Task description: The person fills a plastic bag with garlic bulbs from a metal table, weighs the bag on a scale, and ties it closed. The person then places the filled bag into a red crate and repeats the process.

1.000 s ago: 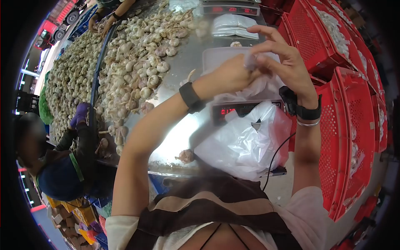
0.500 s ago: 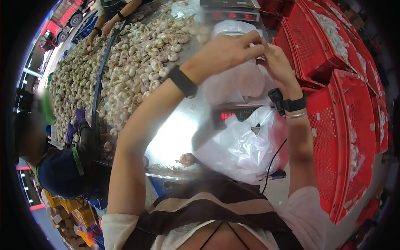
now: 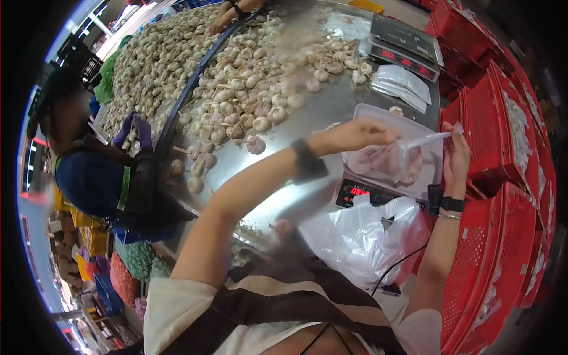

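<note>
A clear plastic bag (image 3: 378,163) with pale garlic bulbs inside lies in a white tray (image 3: 435,177) on a digital scale (image 3: 345,195) with red digits. Its top is drawn into a narrow twisted neck pointing right. My right hand (image 3: 457,160) pinches the end of that neck between thumb and fingers. My left hand (image 3: 378,131) is closed at the base of the neck, above the bulbs; its fingertips are partly blurred. A bundle of white plastic bags (image 3: 367,231) lies in front of the scale.
Loose garlic (image 3: 236,100) is heaped across the metal table (image 3: 281,160), split by a dark divider (image 3: 189,89). A second scale (image 3: 405,56) and folded white bags (image 3: 402,86) are behind. Red crates (image 3: 497,236) line the right. A co-worker (image 3: 89,177) wearing purple gloves is at left.
My hands, close together before, have moved apart, and the bag's neck is now stretched and twisted between them. The view has shifted, so the table and scales appear further right.
</note>
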Demonstrator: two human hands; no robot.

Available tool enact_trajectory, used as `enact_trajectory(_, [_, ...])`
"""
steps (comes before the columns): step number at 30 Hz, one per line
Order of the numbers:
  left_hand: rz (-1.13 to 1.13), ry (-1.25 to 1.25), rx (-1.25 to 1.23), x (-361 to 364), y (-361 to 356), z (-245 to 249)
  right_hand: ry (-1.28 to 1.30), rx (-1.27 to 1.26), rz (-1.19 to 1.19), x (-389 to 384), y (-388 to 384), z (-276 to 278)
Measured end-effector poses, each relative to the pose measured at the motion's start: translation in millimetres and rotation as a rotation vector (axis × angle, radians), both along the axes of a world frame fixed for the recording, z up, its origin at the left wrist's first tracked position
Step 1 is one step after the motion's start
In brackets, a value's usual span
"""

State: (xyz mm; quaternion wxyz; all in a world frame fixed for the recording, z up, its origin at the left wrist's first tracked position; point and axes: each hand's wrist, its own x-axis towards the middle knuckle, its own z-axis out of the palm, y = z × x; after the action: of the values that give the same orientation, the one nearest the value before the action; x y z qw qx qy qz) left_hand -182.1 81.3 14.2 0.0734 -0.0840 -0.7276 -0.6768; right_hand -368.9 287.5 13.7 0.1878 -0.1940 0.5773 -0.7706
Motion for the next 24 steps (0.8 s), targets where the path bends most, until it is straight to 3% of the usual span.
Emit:
enact_trajectory(2, [0.009,-0.049,0.144,-18.0,11.3,27.6,0.102,-0.021,0.117,23.4,-20.0,37.8])
enact_trajectory(3, [0.194,-0.128,-0.079,-5.6,25.0,62.1,0.455,0.072,0.264,52.2,-31.0,61.5])
enact_trajectory(4, [0.266,0.089,-0.180,-16.0,34.3,48.7,0.820,0.165,0.416,66.5,-37.0,76.5])
enact_trajectory(5, [0.324,0.291,-0.287,-31.1,42.2,32.1,0.772,0.285,0.432,68.1,-34.0,76.9])
enact_trajectory(6, [0.333,0.296,-0.286,-35.5,41.7,30.5,0.666,0.227,0.376,71.1,-34.3,74.5])
enact_trajectory(8, [0.162,0.074,-0.443,-41.2,40.8,27.5,0.560,0.172,0.323,64.4,-28.3,58.9])
enact_trajectory(9, [0.165,0.074,-0.440,-45.3,40.9,16.8,0.461,0.320,0.324,46.3,-17.0,45.2])
enact_trajectory(11, [0.121,0.137,0.138,-50.0,39.5,-1.4,0.362,0.466,0.323,42.2,-6.1,28.9])
enact_trajectory(13, [0.154,0.093,0.139,-42.4,37.1,5.9,0.022,0.162,0.275,58.8,-3.4,22.1])
enact_trajectory(14, [0.184,0.047,0.139,-36.3,37.3,13.7,-0.010,0.143,0.342,73.3,-9.4,28.6])
enact_trajectory(15, [0.183,0.049,0.140,-33.7,38.7,17.6,-0.008,0.143,0.342,74.8,-12.5,22.1])
enact_trajectory(17, [0.272,0.543,-0.774,-27.9,44.8,23.9,0.214,0.312,0.248,72.5,-18.5,-3.4])
enact_trajectory(18, [0.225,0.469,-0.745,-20.2,52.6,25.8,0.506,0.391,0.134,67.1,-20.9,-8.8])
enact_trajectory(22, [0.312,0.384,-0.462,-14.7,50.2,18.9,0.694,0.335,-0.042,64.7,-31.1,-5.8])
enact_trajectory(24, [0.456,0.346,-0.383,-18.1,39.7,1.2,0.129,0.228,0.270,69.7,-30.6,2.8])
